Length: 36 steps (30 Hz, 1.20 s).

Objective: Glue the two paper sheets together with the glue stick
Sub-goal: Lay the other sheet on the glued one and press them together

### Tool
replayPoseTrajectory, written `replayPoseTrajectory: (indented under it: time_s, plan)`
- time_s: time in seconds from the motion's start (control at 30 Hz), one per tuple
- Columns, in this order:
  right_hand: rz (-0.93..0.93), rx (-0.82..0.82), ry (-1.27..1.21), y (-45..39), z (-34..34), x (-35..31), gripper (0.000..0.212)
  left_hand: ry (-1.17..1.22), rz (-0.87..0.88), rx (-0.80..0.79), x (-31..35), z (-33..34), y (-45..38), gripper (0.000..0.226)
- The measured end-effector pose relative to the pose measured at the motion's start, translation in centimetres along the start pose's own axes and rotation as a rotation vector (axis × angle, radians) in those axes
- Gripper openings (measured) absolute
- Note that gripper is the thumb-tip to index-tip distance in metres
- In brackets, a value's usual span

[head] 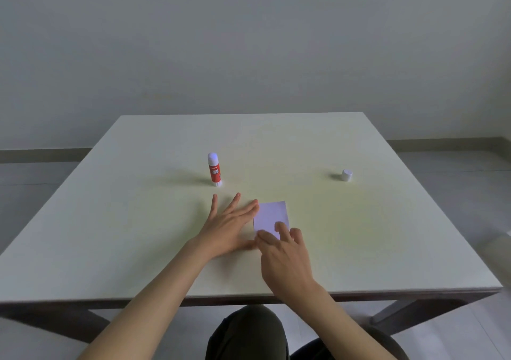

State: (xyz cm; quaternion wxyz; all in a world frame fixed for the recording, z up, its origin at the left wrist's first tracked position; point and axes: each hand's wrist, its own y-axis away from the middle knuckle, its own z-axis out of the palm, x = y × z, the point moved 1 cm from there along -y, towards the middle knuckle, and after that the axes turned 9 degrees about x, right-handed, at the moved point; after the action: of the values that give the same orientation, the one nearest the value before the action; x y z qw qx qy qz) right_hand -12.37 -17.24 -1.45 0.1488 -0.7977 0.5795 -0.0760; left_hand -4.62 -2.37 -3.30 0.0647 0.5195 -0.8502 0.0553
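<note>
A small white paper sheet (272,214) lies flat on the table near the middle front; I cannot tell whether a second sheet lies under it. My left hand (231,222) rests flat with spread fingers, its fingertips at the paper's left edge. From the near side my right hand (284,251) lays its fingertips on the paper's near edge. A red glue stick (214,169) stands upright and uncapped, its white tip exposed, beyond my left hand. Its white cap (346,175) sits apart at the right.
The pale table (138,235) has its front edge close to my body. A grey wall rises behind the far edge. My dark-clothed knees show below the table front.
</note>
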Motion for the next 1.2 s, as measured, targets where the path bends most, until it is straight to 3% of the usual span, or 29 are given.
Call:
replayPoseTrajectory:
  time_s: [0.17, 0.3, 0.47, 0.67, 0.77, 0.9, 1.2]
  plan:
    - [0.022, -0.035, 0.047, -1.1, -0.2, 0.1, 0.028, -0.006, -0.002, -0.006, 0.0, 0.0, -0.1, 0.090]
    - [0.043, -0.076, 0.020, -2.8, 0.4, 0.1, 0.033, 0.043, -0.014, -0.014, 0.1, -0.2, -0.1, 0.088]
    - [0.032, -0.023, 0.013, -1.9, -0.2, 0.3, 0.029, 0.013, -0.018, -0.020, 0.2, -0.3, -0.1, 0.090]
    - [0.026, 0.146, 0.016, 1.9, 0.2, 1.3, 0.054, 0.019, -0.019, -0.012, 0.0, 0.0, 0.2, 0.094]
    - [0.034, 0.174, 0.035, 2.5, 0.5, 1.6, 0.056, 0.008, -0.017, -0.022, 0.1, -0.1, 0.2, 0.094]
    - [0.113, 0.108, 0.077, 0.5, 0.2, 2.0, 0.049, 0.026, -0.026, -0.039, 0.2, -0.3, 0.2, 0.093]
    - [0.197, -0.034, -0.035, -3.2, 3.2, 4.4, 0.058, 0.052, -0.036, -0.030, 0.1, -0.1, 0.1, 0.093]
